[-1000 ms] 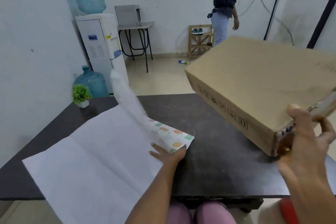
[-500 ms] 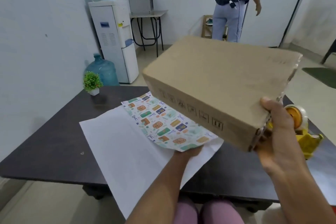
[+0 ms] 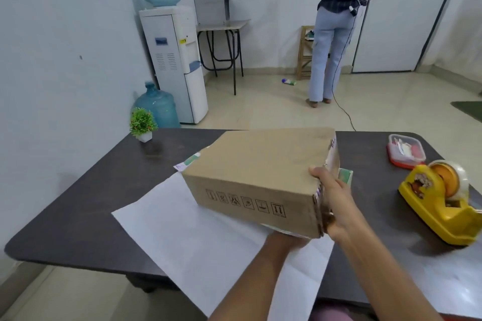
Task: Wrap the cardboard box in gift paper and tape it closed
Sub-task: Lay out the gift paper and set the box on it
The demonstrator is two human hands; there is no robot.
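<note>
A brown cardboard box point(image 3: 260, 174) with handling symbols on its near side sits low over the gift paper point(image 3: 198, 240), which lies white side up on the dark table point(image 3: 78, 206). My right hand point(image 3: 332, 203) grips the box's right end, thumb on top. My left hand point(image 3: 287, 241) reaches under the box's near right corner; its fingers are hidden by the box. Patterned edges of the paper peek out at the box's far left and right. A yellow tape dispenser point(image 3: 443, 203) stands at the right.
A small potted plant point(image 3: 143, 124) stands at the table's far left corner. A red-rimmed plastic container point(image 3: 405, 151) lies behind the dispenser. Beyond the table are a water cooler point(image 3: 177, 60), a spare bottle, a side table and a person point(image 3: 333, 28) standing near the door.
My right hand has brought the box down and leftward from mid-air onto the paper. The folded patterned flap is now covered by the box, and my left hand is hidden beneath it.
</note>
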